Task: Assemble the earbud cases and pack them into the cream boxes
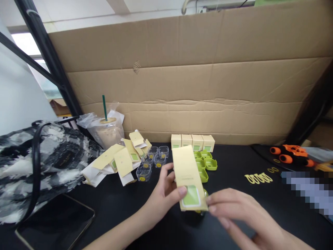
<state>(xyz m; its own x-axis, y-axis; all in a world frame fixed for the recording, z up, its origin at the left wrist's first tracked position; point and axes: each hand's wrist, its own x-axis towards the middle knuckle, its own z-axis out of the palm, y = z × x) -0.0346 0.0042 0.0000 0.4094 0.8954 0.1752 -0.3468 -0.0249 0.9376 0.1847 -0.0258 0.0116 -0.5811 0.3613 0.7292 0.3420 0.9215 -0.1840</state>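
My left hand (162, 196) is closed around a pale yellow paper box (186, 165), its thumb pressed on the front beside a green square label. The box is tilted, with its lower end towards me. At its lower right corner, the fingers of my right hand (241, 210) touch the edge and seem to pinch it; slight blur hides the exact grip. Partly hidden behind the lower end is a small clear and green item (205, 193). Beyond the box lie several green plastic trays (210, 164).
Several closed boxes (186, 140) stand in a row before the cardboard wall (192, 83). Unfolded boxes (123, 161) and clear cups (144, 172) lie left, near a bagged drink (108, 133), a furry bag (52, 159) and a tablet (56, 222). Yellow rings (258, 178) lie right.
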